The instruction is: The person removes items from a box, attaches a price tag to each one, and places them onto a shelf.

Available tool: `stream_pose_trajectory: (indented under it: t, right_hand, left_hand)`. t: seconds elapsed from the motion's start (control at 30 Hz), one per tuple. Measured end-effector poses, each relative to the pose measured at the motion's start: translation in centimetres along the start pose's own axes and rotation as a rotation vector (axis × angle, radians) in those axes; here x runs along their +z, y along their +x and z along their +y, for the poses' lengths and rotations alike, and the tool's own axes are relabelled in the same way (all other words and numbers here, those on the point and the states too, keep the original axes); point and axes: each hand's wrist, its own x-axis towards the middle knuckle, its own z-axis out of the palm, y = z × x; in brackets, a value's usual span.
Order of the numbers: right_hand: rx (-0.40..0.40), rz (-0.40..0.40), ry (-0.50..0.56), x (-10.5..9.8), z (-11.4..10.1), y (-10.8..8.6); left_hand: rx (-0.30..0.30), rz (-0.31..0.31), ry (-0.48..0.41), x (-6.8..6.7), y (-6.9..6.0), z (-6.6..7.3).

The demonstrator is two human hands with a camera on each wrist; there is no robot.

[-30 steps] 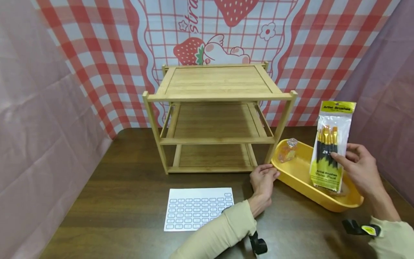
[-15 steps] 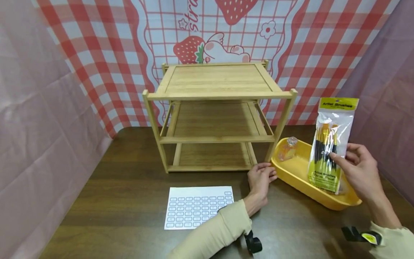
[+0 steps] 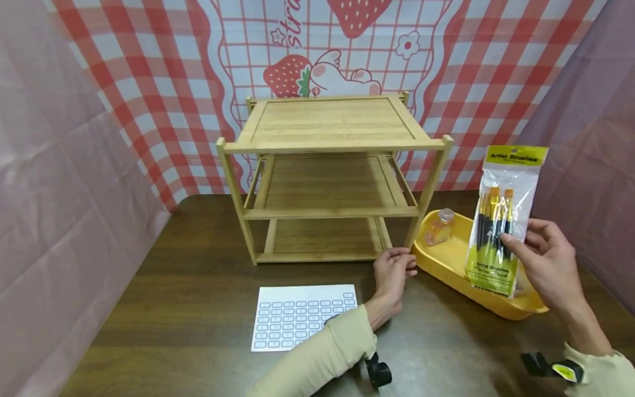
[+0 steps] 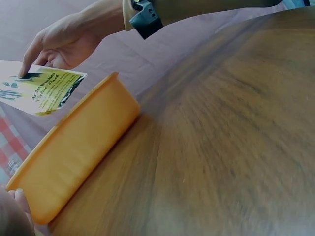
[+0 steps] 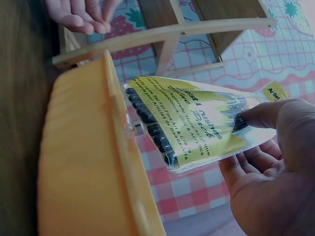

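plainly enough from where i stand, the right hand [image 3: 550,264] pinches the clear packet of artist brushes [image 3: 491,237] by its side, thumb on the front and the other fingers bent behind it. the packet is upright with a slight tilt, its yellow header above the hand and its lower end over the yellow tray [image 3: 451,256]. the tray sits on the brown table [image 3: 173,309], below the right hand and stretching leftward to the left hand [image 3: 390,275]. that left hand has its fingers loosely bent and close together, just beside the tray's end; whether the fingertips touch the tray, i cannot tell. beyond the left hand and to its right, a small clear bottle [image 3: 439,231] is inside the tray. ahead of the left hand and to its left stands a three-level wooden rack [image 3: 332,121], one front leg near the fingers. left of that hand and nearer the person lies a white sheet [image 3: 297,320] printed with rows of boxes, partly covered by the left sleeve [image 3: 322,353]. behind the rack, farther from both hands, hangs a red-and-white checked cloth [image 3: 163,110]
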Motion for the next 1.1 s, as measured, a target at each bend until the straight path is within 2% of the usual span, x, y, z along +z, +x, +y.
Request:
stream_pose_trajectory:
  t: [0.13,0.33,0.43,0.57,0.67,0.8,1.1]
  right_hand:
    - [0.0,-0.019,0.048,0.6,0.4,-0.8]
    - [0.006,-0.05,0.042,1.6,0.6,-1.9]
    - [0.002,-0.057,0.072,1.9,0.7,-2.3]
    - [-0.018,-0.067,0.19,2.5,1.1,-2.8]
    - [-0.02,-0.081,0.231,2.9,1.5,-3.3]
    - [0.0,-0.093,0.235,3.2,1.8,-3.9]
    - [0.011,-0.122,0.222,4.0,2.4,-5.1]
  left_hand:
    - [-0.008,-0.041,0.034,-0.6,0.3,0.4]
    - [-0.005,-0.085,0.088,-2.0,0.7,1.1]
    - [-0.003,-0.101,0.1,-2.8,1.0,1.4]
    - [-0.007,-0.121,0.136,-3.8,1.3,2.0]
    - [-0.01,-0.143,0.174,-4.6,1.5,2.6]
    - [-0.003,-0.171,0.211,-5.5,1.6,3.5]
    - [0.03,-0.185,0.312,-7.2,1.8,4.9]
